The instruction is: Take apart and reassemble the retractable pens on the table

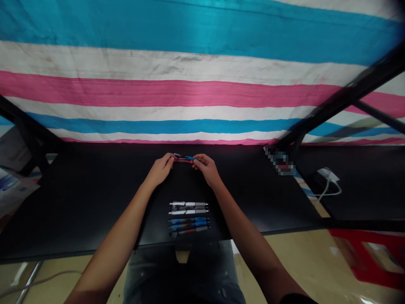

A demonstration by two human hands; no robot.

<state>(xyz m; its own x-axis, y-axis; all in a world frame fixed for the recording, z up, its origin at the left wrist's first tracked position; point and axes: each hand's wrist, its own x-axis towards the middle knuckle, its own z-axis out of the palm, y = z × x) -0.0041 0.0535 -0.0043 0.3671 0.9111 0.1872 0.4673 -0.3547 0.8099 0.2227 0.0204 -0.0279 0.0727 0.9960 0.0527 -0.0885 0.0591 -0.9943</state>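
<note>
My left hand (162,168) and my right hand (204,166) reach out over a black table (95,190). Between them they hold a small bunch of pens (184,159), red and blue, lying crosswise; each hand pinches one end with closed fingers. Nearer to me, close to the table's front edge, several more pens (189,217) lie side by side in a neat row: two white and grey ones at the top, blue ones below, and a dark one with red at the bottom.
A striped sheet of blue, white and pink (190,84) hangs behind the table. A black frame bar (341,99) slants down on the right. A white cable and plug (327,179) lie on a second black table. A red thing (367,253) rests on the floor.
</note>
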